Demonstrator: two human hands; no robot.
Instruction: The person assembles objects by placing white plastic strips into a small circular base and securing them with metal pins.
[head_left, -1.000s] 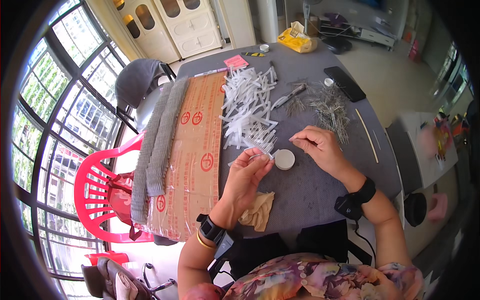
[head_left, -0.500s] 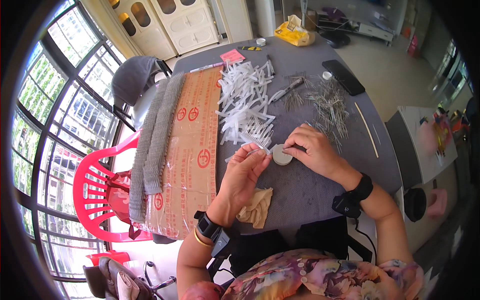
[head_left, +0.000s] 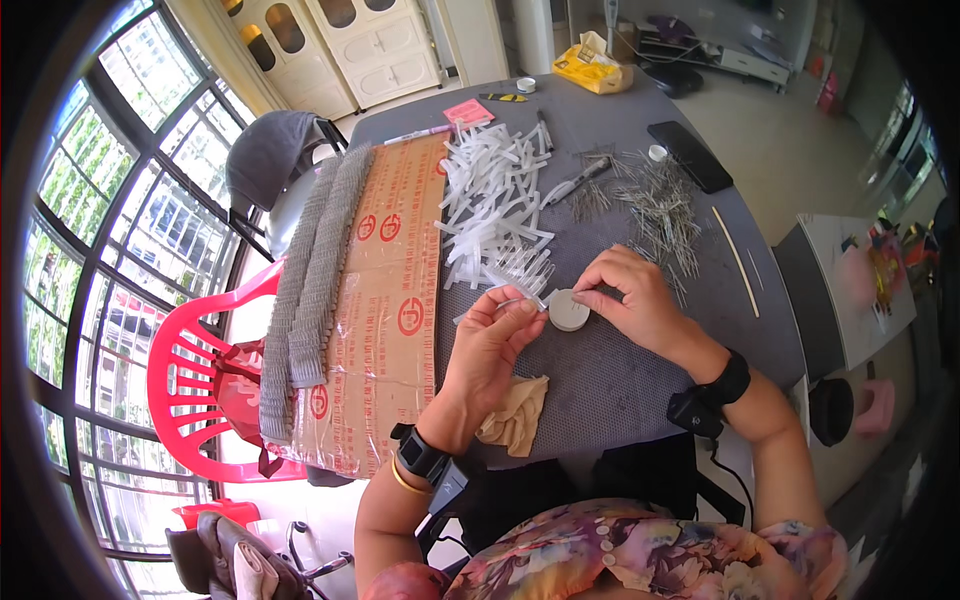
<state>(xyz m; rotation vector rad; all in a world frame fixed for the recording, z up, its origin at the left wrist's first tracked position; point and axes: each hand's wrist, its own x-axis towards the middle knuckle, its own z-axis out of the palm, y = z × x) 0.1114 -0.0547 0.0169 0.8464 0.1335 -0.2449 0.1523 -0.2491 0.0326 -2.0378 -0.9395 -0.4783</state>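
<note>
My left hand (head_left: 497, 335) is closed in a pinch on a narrow white plastic strip (head_left: 543, 302), whose tip pokes out toward the right. Beside it, a small round white tub (head_left: 569, 313) rests on the table, with a few tiny thin marks on its pale top. My right hand (head_left: 632, 300) has thumb and forefinger pressed together at the tub's right edge; anything between them is too small to make out. Just beyond my left fingers lies a fan of clear strips (head_left: 527, 268), next to a large heap of white plastic strips (head_left: 490, 180).
Thin metal wires (head_left: 668, 215) lie heaped at right, near a black phone (head_left: 690, 157) and a wooden stick (head_left: 735, 260). Pliers-like tool (head_left: 578, 182) sits between the heaps. Cardboard (head_left: 380, 300) with grey ribbed fabric (head_left: 315, 270) covers the left side. A tan cloth (head_left: 515, 415) lies near me.
The whole view has shifted slightly. Both hands stay at the tub, with my right fingertips still pinched at its edge and the strip still in my left hand.
</note>
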